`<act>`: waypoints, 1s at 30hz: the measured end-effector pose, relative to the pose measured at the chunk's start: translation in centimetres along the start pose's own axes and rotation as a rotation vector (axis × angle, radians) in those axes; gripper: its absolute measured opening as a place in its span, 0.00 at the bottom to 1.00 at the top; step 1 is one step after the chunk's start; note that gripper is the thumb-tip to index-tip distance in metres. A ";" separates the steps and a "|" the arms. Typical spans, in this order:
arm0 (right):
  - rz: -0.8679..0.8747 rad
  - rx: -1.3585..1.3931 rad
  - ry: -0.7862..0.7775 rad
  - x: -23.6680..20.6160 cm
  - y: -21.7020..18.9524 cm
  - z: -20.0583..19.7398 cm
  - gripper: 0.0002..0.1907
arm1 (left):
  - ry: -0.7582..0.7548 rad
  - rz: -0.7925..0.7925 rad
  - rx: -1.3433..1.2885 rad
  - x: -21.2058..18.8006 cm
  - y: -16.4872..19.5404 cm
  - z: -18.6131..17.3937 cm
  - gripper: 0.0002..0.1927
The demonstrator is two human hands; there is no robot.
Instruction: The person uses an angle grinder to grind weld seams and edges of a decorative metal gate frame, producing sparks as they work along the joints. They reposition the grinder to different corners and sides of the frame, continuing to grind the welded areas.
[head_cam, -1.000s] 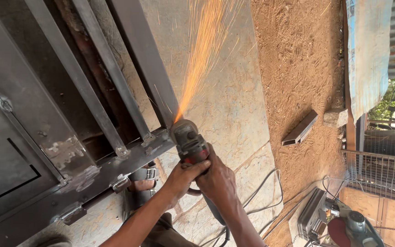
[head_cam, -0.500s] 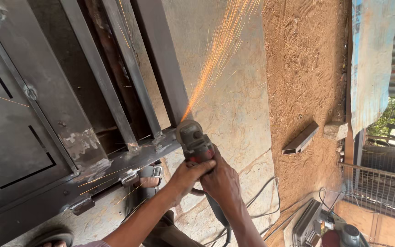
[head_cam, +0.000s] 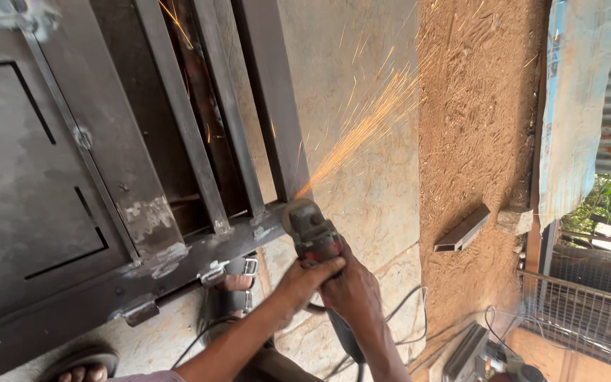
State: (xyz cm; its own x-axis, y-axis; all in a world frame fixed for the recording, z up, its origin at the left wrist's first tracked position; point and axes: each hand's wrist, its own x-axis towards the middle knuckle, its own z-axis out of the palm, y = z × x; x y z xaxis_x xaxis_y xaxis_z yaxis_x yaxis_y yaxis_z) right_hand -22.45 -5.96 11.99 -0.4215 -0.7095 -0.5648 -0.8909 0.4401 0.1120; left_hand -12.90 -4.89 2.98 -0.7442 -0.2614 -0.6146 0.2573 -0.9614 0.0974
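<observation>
An angle grinder (head_cam: 314,233) is gripped by both hands and is held against the corner of a dark steel gate frame (head_cam: 178,265), where the bottom rail is met by an upright bar (head_cam: 271,106). The left hand (head_cam: 304,281) is wrapped around the red body of the tool just behind the grey gear head, with the fingers curled closed over the housing. The right hand (head_cam: 353,293) is closed around the rear of the body, directly beside the left hand and touching it; its fingertips are hidden under the tool. A fan of orange sparks (head_cam: 362,131) is thrown up and to the right from the contact point, across the concrete slab floor (head_cam: 362,191). A few stray sparks are seen between the vertical bars of the frame. A flat steel panel (head_cam: 30,184) with cut slots occupies the left part of the frame. Small hinge lugs (head_cam: 139,309) are attached along the underside of the rail. A sandalled foot (head_cam: 233,283) is placed just beneath the rail, and a second foot (head_cam: 79,369) is visible at the lower edge. A black power cable (head_cam: 397,329) is trailed over the slab behind the hands. A short offcut of rectangular steel tube (head_cam: 462,229) lies on the bare earth (head_cam: 482,127), well apart from the grinder.
</observation>
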 end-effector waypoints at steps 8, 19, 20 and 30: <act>0.028 -0.002 0.004 0.5 -0.7 -0.8 0.35 | -0.055 0.020 0.045 0.5 0.5 0.0 0.36; 0.038 -0.019 0.006 0.1 -0.2 -0.8 0.38 | -0.091 -0.002 0.059 1.3 -0.6 0.1 0.36; 0.029 -0.001 0.000 0.3 -0.3 -0.4 0.37 | -0.085 0.027 0.047 1.4 -0.7 -0.3 0.36; 0.087 0.071 0.071 -0.8 1.6 -0.5 0.36 | -0.124 -0.018 0.136 3.1 -2.6 1.1 0.36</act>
State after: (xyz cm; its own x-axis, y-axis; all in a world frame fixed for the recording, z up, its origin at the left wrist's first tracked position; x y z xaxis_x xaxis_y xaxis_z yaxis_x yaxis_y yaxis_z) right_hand -23.59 -4.97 13.02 -0.5094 -0.7034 -0.4957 -0.8376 0.5375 0.0980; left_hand -16.56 -3.31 1.73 -0.8203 -0.2444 -0.5170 0.1638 -0.9666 0.1972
